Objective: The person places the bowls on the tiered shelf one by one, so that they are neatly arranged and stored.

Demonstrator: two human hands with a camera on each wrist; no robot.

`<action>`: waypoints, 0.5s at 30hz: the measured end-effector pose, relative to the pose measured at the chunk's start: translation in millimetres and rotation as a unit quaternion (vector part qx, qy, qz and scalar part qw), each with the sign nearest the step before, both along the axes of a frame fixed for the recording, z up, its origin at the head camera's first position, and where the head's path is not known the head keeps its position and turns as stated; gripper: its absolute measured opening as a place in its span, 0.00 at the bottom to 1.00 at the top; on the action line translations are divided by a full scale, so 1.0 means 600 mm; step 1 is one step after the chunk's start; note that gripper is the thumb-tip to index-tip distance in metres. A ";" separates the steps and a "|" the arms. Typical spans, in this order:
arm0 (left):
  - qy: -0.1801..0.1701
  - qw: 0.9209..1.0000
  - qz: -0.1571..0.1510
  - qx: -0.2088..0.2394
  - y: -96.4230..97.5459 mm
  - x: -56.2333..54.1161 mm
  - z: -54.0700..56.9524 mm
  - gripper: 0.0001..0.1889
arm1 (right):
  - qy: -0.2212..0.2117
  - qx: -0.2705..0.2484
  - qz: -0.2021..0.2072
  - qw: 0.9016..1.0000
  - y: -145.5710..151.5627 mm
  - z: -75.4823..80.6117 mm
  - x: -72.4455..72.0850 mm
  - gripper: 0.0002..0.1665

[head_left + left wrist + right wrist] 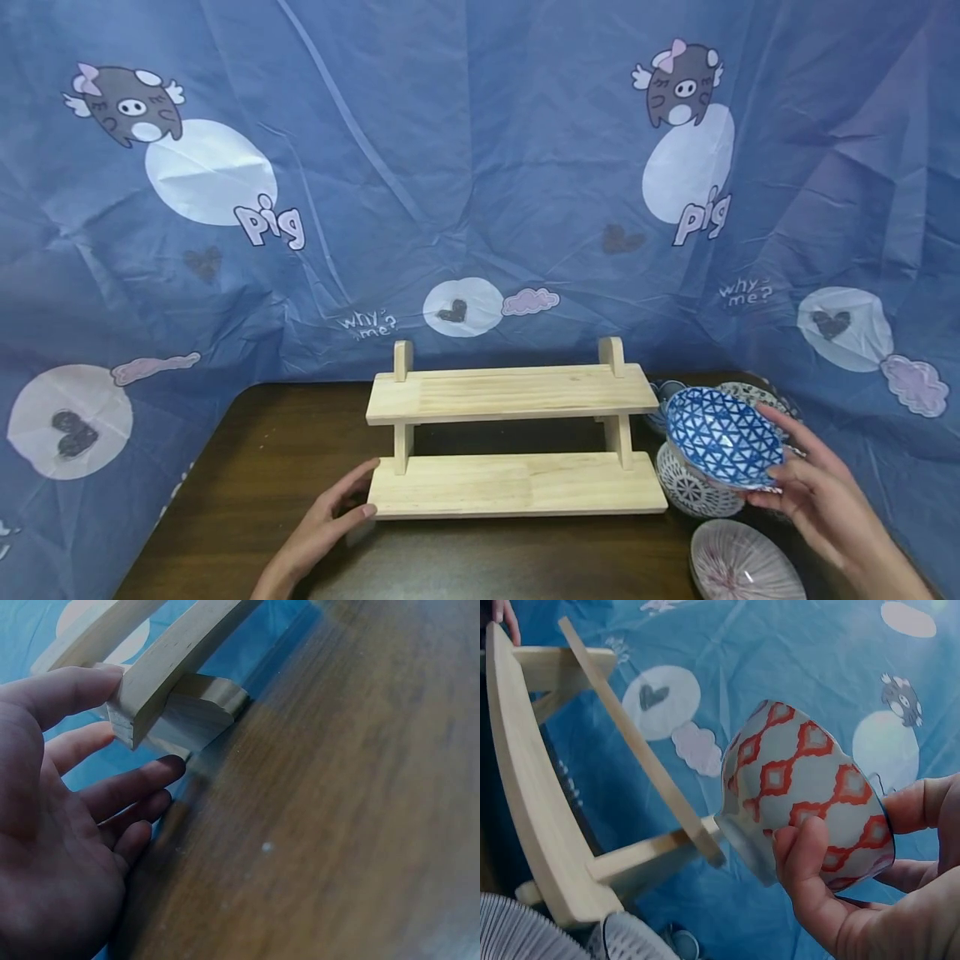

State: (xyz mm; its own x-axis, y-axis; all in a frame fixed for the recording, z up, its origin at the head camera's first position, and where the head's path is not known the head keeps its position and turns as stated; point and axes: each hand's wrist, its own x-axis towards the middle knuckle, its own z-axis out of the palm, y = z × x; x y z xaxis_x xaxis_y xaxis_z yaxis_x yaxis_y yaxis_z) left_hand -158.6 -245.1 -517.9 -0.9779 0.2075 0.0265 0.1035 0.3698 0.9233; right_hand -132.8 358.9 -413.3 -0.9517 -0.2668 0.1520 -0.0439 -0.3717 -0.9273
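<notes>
My right hand grips the rim of a small bowl and holds it tilted above other bowls. Inside, it has a blue and white triangle pattern; its outside is white with red diamonds in the right wrist view. At the left end of a two-tier wooden shelf, my left hand touches the lower board with thumb and forefinger. In the left wrist view its other fingers stay apart from the wood, only slightly bent.
Below the held bowl stands a grey-white patterned bowl, with a pale streaked bowl nearer the front. A blue bowl and a speckled dish are partly hidden behind. The brown table meets a blue printed cloth.
</notes>
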 end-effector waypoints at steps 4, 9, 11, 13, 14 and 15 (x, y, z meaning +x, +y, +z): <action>-0.003 1.000 -0.002 0.000 0.000 0.000 0.000 0.31 | 0.003 0.015 -0.002 1.000 -0.021 0.013 -0.014 0.47; 0.007 1.000 -0.005 0.002 0.000 0.001 -0.001 0.31 | 0.012 0.046 -0.011 0.999 -0.044 0.027 -0.026 0.46; 0.013 1.000 -0.008 0.004 -0.001 0.001 -0.002 0.31 | 0.015 0.045 -0.007 0.999 -0.052 0.032 -0.032 0.46; 0.015 1.000 -0.012 0.006 -0.002 0.002 -0.002 0.31 | 0.014 0.046 -0.005 0.999 -0.059 0.036 -0.037 0.46; 0.013 1.000 -0.014 0.008 -0.002 0.001 -0.002 0.31 | 0.012 0.048 -0.006 0.999 -0.063 0.038 -0.040 0.46; 0.010 1.000 -0.014 0.010 -0.003 0.001 -0.002 0.31 | 0.009 0.050 -0.005 0.999 -0.066 0.039 -0.042 0.46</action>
State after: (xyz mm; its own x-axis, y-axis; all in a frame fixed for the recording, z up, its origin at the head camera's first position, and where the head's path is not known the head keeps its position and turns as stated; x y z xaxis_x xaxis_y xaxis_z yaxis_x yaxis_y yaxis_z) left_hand -158.0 -246.6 -519.2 -0.9708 0.2345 0.0503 0.1323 0.3489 0.9278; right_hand -158.2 319.0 -389.7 -0.9517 -0.2718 0.1428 -0.0648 -0.2770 -0.9587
